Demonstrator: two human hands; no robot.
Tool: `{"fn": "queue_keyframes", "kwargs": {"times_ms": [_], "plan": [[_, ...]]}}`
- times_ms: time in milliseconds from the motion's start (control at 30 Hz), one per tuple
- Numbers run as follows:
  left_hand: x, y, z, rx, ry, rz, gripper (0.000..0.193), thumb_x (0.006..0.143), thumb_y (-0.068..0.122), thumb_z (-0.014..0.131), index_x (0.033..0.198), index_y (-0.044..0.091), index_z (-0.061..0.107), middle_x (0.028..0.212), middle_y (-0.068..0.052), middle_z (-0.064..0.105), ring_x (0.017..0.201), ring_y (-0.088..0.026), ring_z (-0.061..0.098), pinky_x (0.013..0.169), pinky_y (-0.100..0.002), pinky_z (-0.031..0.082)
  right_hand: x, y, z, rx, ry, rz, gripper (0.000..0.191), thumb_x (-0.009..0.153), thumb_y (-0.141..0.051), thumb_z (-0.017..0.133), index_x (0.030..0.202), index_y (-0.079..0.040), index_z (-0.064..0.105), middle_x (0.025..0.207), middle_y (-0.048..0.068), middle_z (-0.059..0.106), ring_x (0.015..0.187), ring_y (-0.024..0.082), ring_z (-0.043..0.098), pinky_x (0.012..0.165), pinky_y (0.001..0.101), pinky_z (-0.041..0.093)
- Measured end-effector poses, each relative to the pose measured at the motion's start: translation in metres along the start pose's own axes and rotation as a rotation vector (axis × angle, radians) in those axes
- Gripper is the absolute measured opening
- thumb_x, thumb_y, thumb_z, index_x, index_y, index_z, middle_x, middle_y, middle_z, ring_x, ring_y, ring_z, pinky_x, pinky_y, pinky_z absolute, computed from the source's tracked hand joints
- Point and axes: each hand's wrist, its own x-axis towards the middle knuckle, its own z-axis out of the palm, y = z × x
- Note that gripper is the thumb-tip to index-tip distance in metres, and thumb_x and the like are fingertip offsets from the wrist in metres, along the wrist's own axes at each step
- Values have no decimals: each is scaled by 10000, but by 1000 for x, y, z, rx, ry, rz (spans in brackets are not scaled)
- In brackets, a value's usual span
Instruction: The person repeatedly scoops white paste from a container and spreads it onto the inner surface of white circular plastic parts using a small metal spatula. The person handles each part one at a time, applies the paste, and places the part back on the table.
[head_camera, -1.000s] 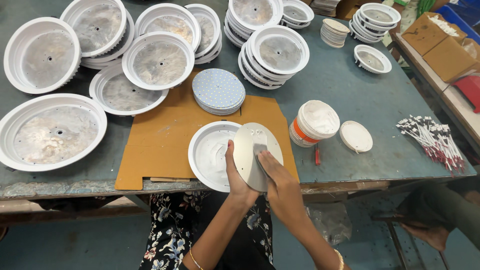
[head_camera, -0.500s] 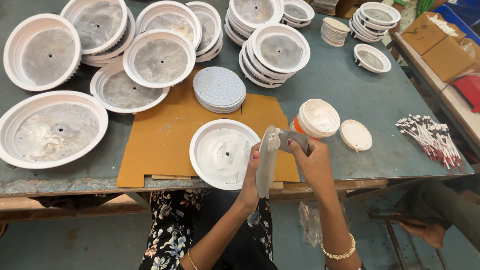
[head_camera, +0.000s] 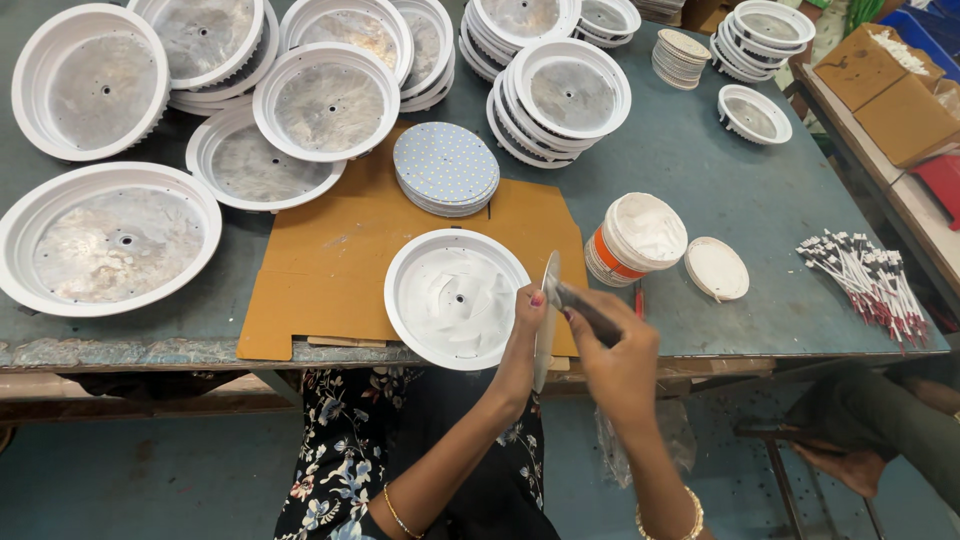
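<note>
Fingers of the left hand pinch a thin round disc edge-on above the table rim, grip closed on it. The right hand is closed around a dark-handled tool laid against the disc — spreading paste looks like the step in hand; next comes an even coat. Beside them: one white dish on brown cardboard, one open paste tub, one loose lid, one stack of dotted discs.
</note>
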Motion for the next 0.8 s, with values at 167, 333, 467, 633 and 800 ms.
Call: {"fn": "queue_keyframes", "kwargs": {"times_ms": [167,333,467,633,800], "plan": [[4,-12,-8,-131,41,-204,837,1018,775,397,1337,4,462,1178,-165,446,1087,-272,445,899,-397,383,-27,-3,17,-218,80,-236,282,902,43,655,1161,-37,730,1071,108,750,924,180,739,827,278,569],[6,3,-10,-289,84,-314,849,861,802,388,1397,148,464,1186,-123,566,1069,-208,603,787,-322,565,-33,14,15,-202,14,-366,342,852,87,615,1149,-42,727,1087,113,746,957,231,727,856,319,577],[1,20,-8,-344,42,-365,839,839,774,362,1399,163,487,1116,-71,602,1007,-211,622,659,-415,565,-3,38,-5,-218,-1,-225,298,898,85,627,1126,-59,751,1045,95,769,877,219,742,817,335,578],[-6,28,-9,-472,-4,-273,784,950,718,357,1454,133,495,1233,-78,623,1118,-208,624,882,-391,575,24,64,1,-231,-75,-382,360,875,123,582,1157,-53,719,1145,124,752,1066,271,742,919,357,573],[-3,38,-30,-529,65,-259,776,922,704,353,1398,119,534,1261,-103,648,1136,-237,650,931,-440,557,1,67,13,-296,-122,-420,408,847,142,573,1165,-72,712,1152,129,747,1100,311,721,940,381,561]]}}
